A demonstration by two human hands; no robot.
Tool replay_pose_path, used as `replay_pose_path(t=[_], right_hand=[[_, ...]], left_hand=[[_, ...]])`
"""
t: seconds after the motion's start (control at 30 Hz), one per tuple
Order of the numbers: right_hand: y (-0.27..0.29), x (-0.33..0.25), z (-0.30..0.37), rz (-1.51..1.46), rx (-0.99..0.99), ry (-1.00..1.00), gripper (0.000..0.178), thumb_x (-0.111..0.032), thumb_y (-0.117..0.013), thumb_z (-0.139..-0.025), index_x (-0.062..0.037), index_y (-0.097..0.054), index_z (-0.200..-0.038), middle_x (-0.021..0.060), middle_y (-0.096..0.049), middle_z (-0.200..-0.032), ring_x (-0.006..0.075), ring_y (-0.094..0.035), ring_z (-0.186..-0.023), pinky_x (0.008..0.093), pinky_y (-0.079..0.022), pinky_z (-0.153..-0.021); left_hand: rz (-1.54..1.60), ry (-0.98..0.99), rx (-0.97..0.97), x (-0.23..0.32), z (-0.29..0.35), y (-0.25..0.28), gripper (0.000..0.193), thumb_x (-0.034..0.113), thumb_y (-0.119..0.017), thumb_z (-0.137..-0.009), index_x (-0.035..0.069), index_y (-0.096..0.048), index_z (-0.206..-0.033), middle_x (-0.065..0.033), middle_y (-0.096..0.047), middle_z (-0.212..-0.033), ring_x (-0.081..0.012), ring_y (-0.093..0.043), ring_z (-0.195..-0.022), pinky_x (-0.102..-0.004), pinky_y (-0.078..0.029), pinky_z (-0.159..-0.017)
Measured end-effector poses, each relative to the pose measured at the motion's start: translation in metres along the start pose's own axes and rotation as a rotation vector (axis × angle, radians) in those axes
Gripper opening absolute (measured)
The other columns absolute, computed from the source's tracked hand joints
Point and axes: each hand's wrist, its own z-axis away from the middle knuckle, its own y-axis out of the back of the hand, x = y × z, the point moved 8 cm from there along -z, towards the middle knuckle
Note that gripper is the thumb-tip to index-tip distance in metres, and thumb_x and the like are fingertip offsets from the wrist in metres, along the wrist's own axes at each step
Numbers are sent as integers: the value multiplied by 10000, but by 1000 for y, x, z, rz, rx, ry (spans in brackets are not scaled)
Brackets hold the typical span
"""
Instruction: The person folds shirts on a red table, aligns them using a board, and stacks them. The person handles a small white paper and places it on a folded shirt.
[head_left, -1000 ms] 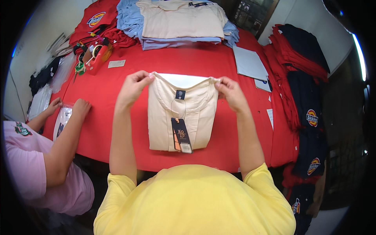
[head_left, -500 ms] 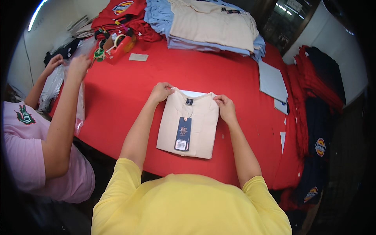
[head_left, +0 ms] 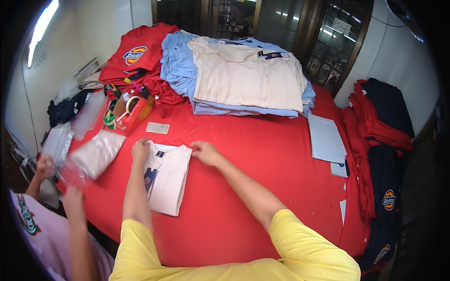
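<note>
A folded cream shirt (head_left: 169, 185) lies on the red-covered table, its neckline at the far side and a white insert showing inside the collar. A dark hang tag (head_left: 150, 180) rests on its front, partly covered by my left forearm. At the shirt's far left corner my left hand (head_left: 140, 150) is closed on the edge. My right hand (head_left: 206, 153) pinches the far right corner between thumb and fingers.
On the left, a co-worker's hands (head_left: 73, 201) are beside a cream garment in clear plastic (head_left: 98, 153). A red tool box (head_left: 131, 114) and small card (head_left: 158, 128) lie beyond my hands. Farther back are cream shirts (head_left: 248, 79) on blue ones; white sheets (head_left: 326, 138) lie right.
Both my hands have carried the folded shirt leftward over the table, close to the small card. The co-worker's hands have come down, and the plastic-wrapped garment now lies flat on the table.
</note>
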Motion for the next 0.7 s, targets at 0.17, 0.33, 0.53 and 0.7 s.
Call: replay_pose_path(t=[0.17,0.33,0.53,0.7], right_hand=[[187,-14,3,919,657,289,248,-84,-586,-777,-55,-640,-1018,153,-620,-1027,321,-571,-984,463,-456,-837],[323,51,27,1343,678,-22,240,-166,-673,-753,-153,-619,-986,55,-536,-1035,276,-521,-995,460,-415,-798],[343,36,13,738,630,45,80,-72,-591,-849,-54,-604,-926,152,-639,-923,348,-593,-930,433,-449,-804],[346,-6,41,590,763,190,83,-41,-549,-881,-20,-595,-947,178,-638,-957,362,-593,-946,424,-452,-786]], left_hand=[[91,-47,63,-24,12,-4,262,184,-610,-841,80,-686,-1069,-204,-676,-992,-372,-646,-958,-422,-500,-859],[-31,-54,41,22,3,-13,233,183,-631,-813,108,-705,-1021,-173,-676,-984,-356,-633,-964,-435,-498,-861],[-314,-247,307,52,-3,3,174,149,-604,-813,68,-707,-929,-113,-655,-951,-324,-606,-934,-432,-502,-802],[-397,-367,232,106,7,-33,159,134,-602,-793,48,-695,-890,-124,-654,-931,-309,-610,-913,-435,-505,-765]])
